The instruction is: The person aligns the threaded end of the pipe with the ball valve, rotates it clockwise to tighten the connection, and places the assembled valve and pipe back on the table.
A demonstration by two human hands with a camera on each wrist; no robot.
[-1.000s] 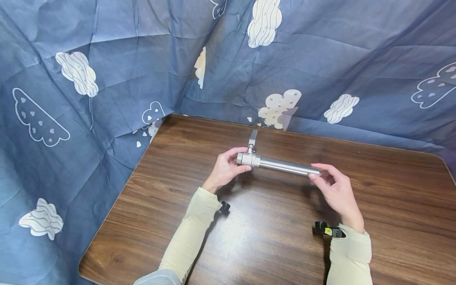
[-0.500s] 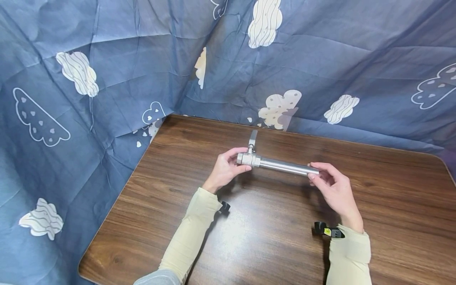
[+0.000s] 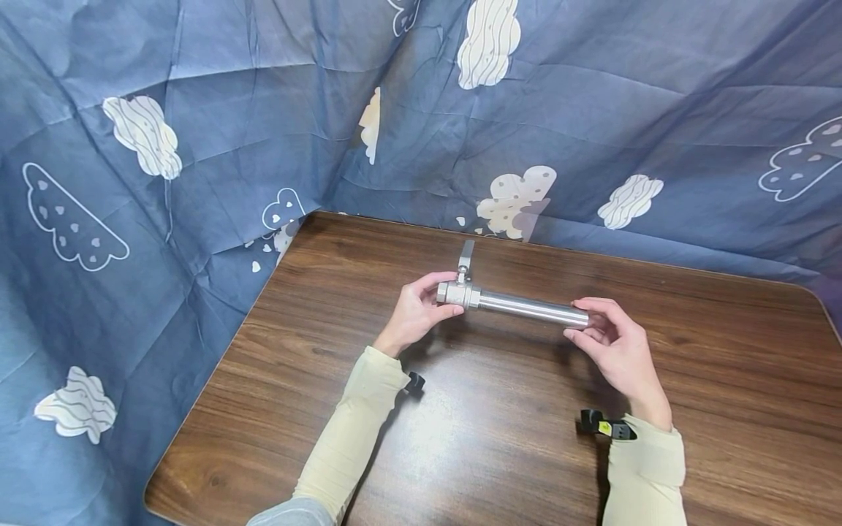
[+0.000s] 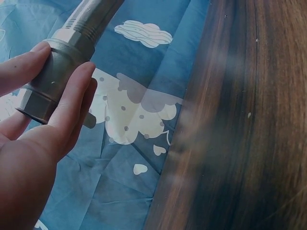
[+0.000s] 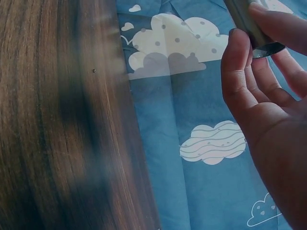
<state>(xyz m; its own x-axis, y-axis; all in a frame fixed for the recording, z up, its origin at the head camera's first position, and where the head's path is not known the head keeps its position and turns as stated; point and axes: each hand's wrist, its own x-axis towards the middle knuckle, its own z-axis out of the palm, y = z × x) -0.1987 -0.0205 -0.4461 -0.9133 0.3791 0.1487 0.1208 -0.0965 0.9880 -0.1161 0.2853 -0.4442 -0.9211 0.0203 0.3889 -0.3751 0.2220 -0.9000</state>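
A silver ball valve (image 3: 454, 294) is joined to a straight, shiny metal pipe (image 3: 531, 308), held roughly level above the table. Its flat lever handle (image 3: 466, 254) points away toward the curtain. My left hand (image 3: 416, 313) grips the valve body between thumb and fingers; the left wrist view shows the valve (image 4: 53, 69) with a hexagonal end and threads where the pipe (image 4: 98, 19) enters. At the pipe's free right end, my right hand (image 3: 621, 352) holds it with the thumb on the near side and fingers behind. The right wrist view shows that pipe end (image 5: 254, 28) between thumb and fingers.
A brown wood-grain table (image 3: 500, 438) lies beneath both hands. Blue curtains (image 3: 217, 146) printed with clouds hang along its left side and back edge. Black straps with small devices (image 3: 607, 426) sit at both wrists.
My right thumb has shifted slightly left and down along the pipe's near side, and the right fingers have moved a little. The left hand and valve stay nearly still.
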